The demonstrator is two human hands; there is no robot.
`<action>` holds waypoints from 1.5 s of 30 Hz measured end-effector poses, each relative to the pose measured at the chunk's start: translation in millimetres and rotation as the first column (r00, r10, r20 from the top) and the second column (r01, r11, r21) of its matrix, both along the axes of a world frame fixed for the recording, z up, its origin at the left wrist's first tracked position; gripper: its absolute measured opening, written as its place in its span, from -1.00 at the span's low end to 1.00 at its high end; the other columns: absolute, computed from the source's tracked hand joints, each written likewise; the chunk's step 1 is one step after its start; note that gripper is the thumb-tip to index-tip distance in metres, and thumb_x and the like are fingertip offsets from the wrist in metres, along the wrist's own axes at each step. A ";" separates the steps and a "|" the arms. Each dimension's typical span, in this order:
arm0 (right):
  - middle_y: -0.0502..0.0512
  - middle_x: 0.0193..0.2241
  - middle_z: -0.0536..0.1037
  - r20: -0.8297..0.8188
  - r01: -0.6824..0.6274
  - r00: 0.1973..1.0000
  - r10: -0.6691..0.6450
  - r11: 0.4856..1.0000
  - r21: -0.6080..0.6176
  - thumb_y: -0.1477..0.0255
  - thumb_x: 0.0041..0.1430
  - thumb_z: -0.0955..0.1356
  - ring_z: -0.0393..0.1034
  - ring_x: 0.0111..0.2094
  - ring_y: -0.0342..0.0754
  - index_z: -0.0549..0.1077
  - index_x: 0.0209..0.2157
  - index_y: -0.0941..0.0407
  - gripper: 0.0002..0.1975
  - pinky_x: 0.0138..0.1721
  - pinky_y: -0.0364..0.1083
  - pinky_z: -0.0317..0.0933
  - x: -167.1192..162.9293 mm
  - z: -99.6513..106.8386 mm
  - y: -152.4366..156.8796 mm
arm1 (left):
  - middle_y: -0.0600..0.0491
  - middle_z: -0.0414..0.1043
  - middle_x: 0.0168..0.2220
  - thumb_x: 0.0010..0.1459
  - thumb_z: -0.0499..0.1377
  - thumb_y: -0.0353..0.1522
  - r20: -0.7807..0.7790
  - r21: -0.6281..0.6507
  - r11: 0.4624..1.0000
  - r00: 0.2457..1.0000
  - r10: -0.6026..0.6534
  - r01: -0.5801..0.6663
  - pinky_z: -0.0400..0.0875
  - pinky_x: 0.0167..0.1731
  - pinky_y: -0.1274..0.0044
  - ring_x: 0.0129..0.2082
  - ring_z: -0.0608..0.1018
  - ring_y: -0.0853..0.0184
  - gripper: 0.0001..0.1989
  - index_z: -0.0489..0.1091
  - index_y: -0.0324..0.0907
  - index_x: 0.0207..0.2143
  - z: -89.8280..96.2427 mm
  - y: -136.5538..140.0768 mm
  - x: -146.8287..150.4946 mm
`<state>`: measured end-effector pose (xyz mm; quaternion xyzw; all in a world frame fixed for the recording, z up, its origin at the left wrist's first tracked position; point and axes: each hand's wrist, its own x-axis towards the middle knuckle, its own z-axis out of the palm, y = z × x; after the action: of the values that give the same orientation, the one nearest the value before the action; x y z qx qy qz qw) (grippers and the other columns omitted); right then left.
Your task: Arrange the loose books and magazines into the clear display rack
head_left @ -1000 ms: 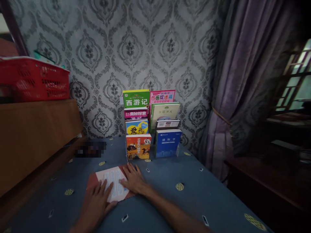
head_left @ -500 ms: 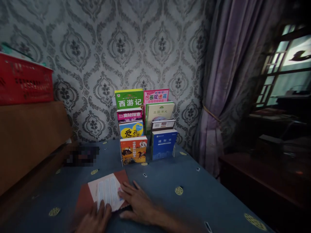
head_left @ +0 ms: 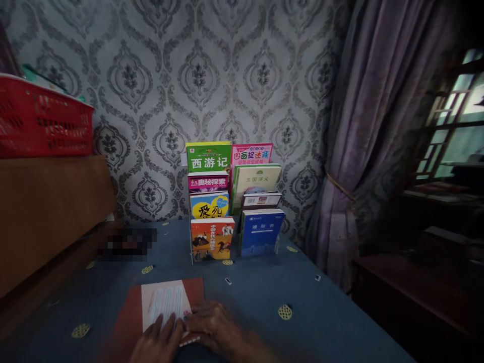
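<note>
A red-and-white printed paper (head_left: 166, 298) lies on the blue surface (head_left: 253, 290), in front of the upright orange book (head_left: 212, 241) and blue book (head_left: 261, 233). The left hand (head_left: 157, 340) rests on it, fingers slightly spread; the right hand (head_left: 217, 322) bends over its right edge, too blurred to tell whether it pinches.

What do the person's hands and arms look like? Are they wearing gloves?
No gloves: the left hand and right hand are bare, with ordinary human fingers. No sleeve or watch shows on the blurry right forearm. I can't make out any rings.
</note>
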<state>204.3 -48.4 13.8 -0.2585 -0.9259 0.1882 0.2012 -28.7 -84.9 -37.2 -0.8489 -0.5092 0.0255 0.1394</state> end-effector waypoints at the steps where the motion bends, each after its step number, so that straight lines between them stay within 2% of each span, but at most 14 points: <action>1: 0.03 -0.13 0.67 0.001 -0.007 1.000 0.007 1.000 0.000 0.22 0.40 0.24 0.53 -0.03 -0.08 0.58 -0.06 -0.02 -0.69 0.09 -0.10 0.25 2.2 2.1 -1.2 | -0.04 0.44 0.18 0.11 -0.05 -0.69 -0.002 -0.017 1.000 1.000 -0.003 0.003 0.52 0.01 0.38 0.16 0.49 0.11 -0.27 0.31 0.05 0.24 3.6 -0.5 3.6; 7: 0.05 -0.03 0.64 -0.037 -0.022 0.999 0.021 1.000 -0.015 0.17 0.39 0.23 0.44 0.12 -0.07 0.53 0.04 -0.02 -0.64 0.19 -0.06 0.17 20.9 -0.4 -5.1 | 0.01 0.32 0.26 0.06 -0.10 -0.69 0.101 -0.202 0.979 0.995 0.024 -0.003 0.52 0.00 0.40 0.23 0.42 0.17 -0.20 0.21 0.06 0.30 27.1 -11.1 -18.2; 11: 0.07 -0.02 0.64 -0.057 -0.042 0.998 0.041 0.999 -0.021 0.15 0.40 0.21 0.45 0.12 -0.07 0.51 0.08 -0.02 -0.60 0.20 -0.06 0.18 23.4 -6.2 -2.2 | 0.02 0.24 0.29 0.13 -0.08 -0.62 0.162 -0.211 0.975 0.981 0.105 -0.069 0.57 -0.11 0.42 0.22 0.43 0.14 -0.27 0.21 0.09 0.29 23.5 -14.0 -46.6; 15: 0.08 0.02 0.62 -0.102 -0.068 0.993 0.061 0.995 -0.070 0.06 0.36 0.22 0.45 0.13 -0.06 0.51 0.09 -0.03 -0.54 0.22 -0.03 0.16 28.1 -10.8 8.9 | 0.01 0.29 0.28 0.17 -0.02 -0.55 0.193 -0.222 0.970 0.971 0.144 -0.100 0.57 -0.11 0.40 0.21 0.44 0.13 -0.34 0.24 0.12 0.28 25.5 -14.7 -49.9; 18: 0.11 0.01 0.62 -0.134 -0.026 0.991 0.014 0.996 -0.090 0.01 0.34 0.20 0.47 0.10 -0.01 0.55 0.04 -0.04 -0.51 0.24 0.08 0.15 38.4 -13.9 24.5 | 0.00 0.37 0.23 0.21 -0.01 -0.53 0.213 -0.216 0.971 0.966 0.144 -0.097 0.53 -0.03 0.38 0.21 0.46 0.17 -0.40 0.30 0.09 0.25 41.0 -18.2 -42.1; 23: 0.16 0.02 0.61 -0.161 0.016 0.986 -0.036 0.992 -0.129 0.01 0.31 0.25 0.46 0.12 0.13 0.57 0.01 -0.06 -0.54 0.21 0.24 0.19 45.9 -17.5 59.2 | -0.02 0.49 0.14 0.30 0.02 -0.44 0.320 -0.170 0.985 0.944 0.087 -0.033 0.54 -0.10 0.42 0.08 0.57 0.19 -0.56 0.37 0.03 0.17 71.1 -24.7 -40.6; 26: 0.16 -0.07 0.66 -0.256 0.036 0.963 -0.086 0.981 -0.192 -0.04 0.24 0.30 0.49 0.08 0.18 0.61 -0.07 -0.06 -0.54 0.15 0.25 0.28 39.3 -16.8 70.9 | -0.02 0.53 0.09 0.36 -0.02 -0.37 0.448 -0.130 0.991 0.893 0.040 0.021 0.52 -0.12 0.49 0.00 0.61 0.25 -0.63 0.41 -0.01 0.13 83.6 -30.5 -45.8; 29: 0.17 -0.11 0.67 -0.369 0.023 0.916 -0.160 0.937 -0.348 -0.05 0.15 0.36 0.54 0.01 0.18 0.65 -0.16 -0.03 -0.54 0.11 0.22 0.34 31.6 -10.7 72.1 | -0.02 0.57 0.03 0.39 -0.04 -0.30 0.593 -0.137 0.989 0.804 0.043 0.048 0.49 -0.10 0.50 -0.02 0.62 0.27 -0.63 0.44 -0.05 0.11 98.1 -35.7 -47.7; 32: 0.17 -0.19 0.69 -0.414 0.012 0.869 -0.272 0.846 -0.533 -0.05 0.01 0.45 0.58 -0.08 0.18 0.66 -0.25 0.04 -0.53 0.04 0.18 0.40 25.1 1.5 67.1 | -0.01 0.61 -0.06 0.38 -0.03 -0.23 0.730 -0.192 0.980 0.675 0.107 0.052 0.47 -0.13 0.51 -0.13 0.63 0.28 -0.63 0.51 -0.10 0.02 117.5 -37.3 -44.9; 34: 0.14 -0.28 0.70 -0.460 -0.009 0.816 -0.350 0.788 -0.616 -0.08 -0.07 0.48 0.60 -0.18 0.14 0.65 -0.31 0.08 -0.49 -0.02 0.15 0.43 19.4 11.4 62.5 | 0.03 0.64 -0.22 0.36 0.01 -0.18 0.805 -0.219 0.975 0.573 0.153 0.047 0.46 -0.26 0.56 -0.28 0.61 0.31 -0.62 0.56 -0.17 -0.15 129.5 -36.0 -41.8; 37: 0.14 -0.31 0.69 -0.594 -0.167 0.689 -0.414 0.708 -0.686 -0.12 -0.15 0.49 0.59 -0.24 0.10 0.63 -0.32 0.11 -0.43 -0.05 0.13 0.43 6.9 24.8 55.3 | 0.10 0.53 -0.48 0.28 0.08 -0.09 0.894 -0.238 0.971 0.400 0.204 0.038 0.39 -0.45 0.61 -0.48 0.49 0.39 -0.56 0.51 -0.25 -0.43 139.4 -31.3 -35.5; 40: 0.17 -0.28 0.69 -0.656 -0.303 0.617 -0.435 0.637 -0.708 -0.07 -0.14 0.52 0.59 -0.24 0.09 0.62 -0.32 0.14 -0.44 -0.09 0.11 0.43 -6.4 33.3 46.6 | 0.06 0.54 -0.46 0.11 0.24 -0.04 0.929 -0.366 0.929 0.075 0.361 0.058 0.48 -0.41 0.56 -0.42 0.56 0.31 -0.57 0.49 -0.27 -0.41 139.4 -26.1 -23.8; 43: 0.15 -0.35 0.69 -0.637 -0.339 0.648 -0.419 0.590 -0.733 -0.02 -0.10 0.52 0.59 -0.33 0.04 0.62 -0.33 0.17 -0.48 -0.16 0.06 0.44 -16.5 35.3 35.2 | -0.02 0.59 -0.40 -0.09 0.38 -0.03 0.797 -0.497 0.859 -0.328 0.508 0.124 0.57 -0.38 0.43 -0.41 0.62 0.20 -0.48 0.48 -0.28 -0.24 134.2 -22.1 -5.8; 45: 0.12 -0.38 0.68 -0.619 -0.355 0.658 -0.429 0.548 -0.757 0.02 -0.04 0.52 0.58 -0.38 0.00 0.61 -0.29 0.17 -0.51 -0.21 0.02 0.44 -20.8 33.7 27.9 | -0.06 0.61 -0.37 -0.16 0.42 -0.05 0.690 -0.513 0.846 -0.516 0.508 0.148 0.59 -0.40 0.37 -0.43 0.64 0.16 -0.40 0.44 -0.27 -0.17 128.4 -20.2 6.1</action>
<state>183.5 -20.5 47.5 -0.2405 -0.5406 0.6879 0.4204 -22.6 -105.2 91.2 -0.3311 -0.5126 -0.5817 -0.5379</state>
